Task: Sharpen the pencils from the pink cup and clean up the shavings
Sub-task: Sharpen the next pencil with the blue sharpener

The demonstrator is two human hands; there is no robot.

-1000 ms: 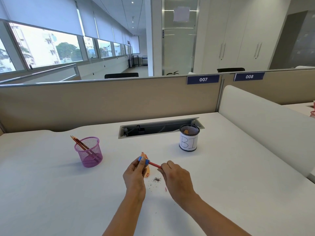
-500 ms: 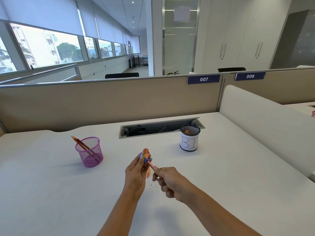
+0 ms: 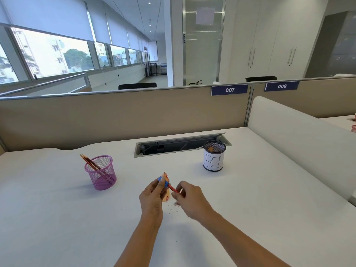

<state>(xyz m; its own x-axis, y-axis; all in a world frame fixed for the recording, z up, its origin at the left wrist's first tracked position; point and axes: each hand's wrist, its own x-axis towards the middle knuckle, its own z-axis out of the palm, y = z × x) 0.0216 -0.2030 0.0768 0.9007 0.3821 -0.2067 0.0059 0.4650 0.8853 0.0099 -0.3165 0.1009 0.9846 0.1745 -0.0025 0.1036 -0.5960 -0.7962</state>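
an open office: numbered partitions (image 3: 229, 90) divide white desks (image 3: 57, 218); probably cabinets (image 3: 269, 39) behind.

Pink cup (image 3: 101, 172): wire mesh, slightly glossy. Far cup (image 3: 213, 156): dark mesh wrapped in white paper. Desk (image 3: 57, 218): smooth, matt white. Sharpener (image 3: 162, 182): blue plastic. Pencil (image 3: 172, 188): red-painted wood.

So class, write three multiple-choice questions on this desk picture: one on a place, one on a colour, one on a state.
1. Where is the pink cup?
A. left of the hands
B. right of the hands
C. inside the desk slot

2. What colour is the sharpener?
A. green
B. blue
C. yellow

3. What is the pencil doing?
A. lying on the desk
B. standing in the cup
C. stuck into the sharpener

Answers: 1 A, it stands left of the left hand. 2 B, blue shows between the fingers. 3 C, the right hand holds it there.
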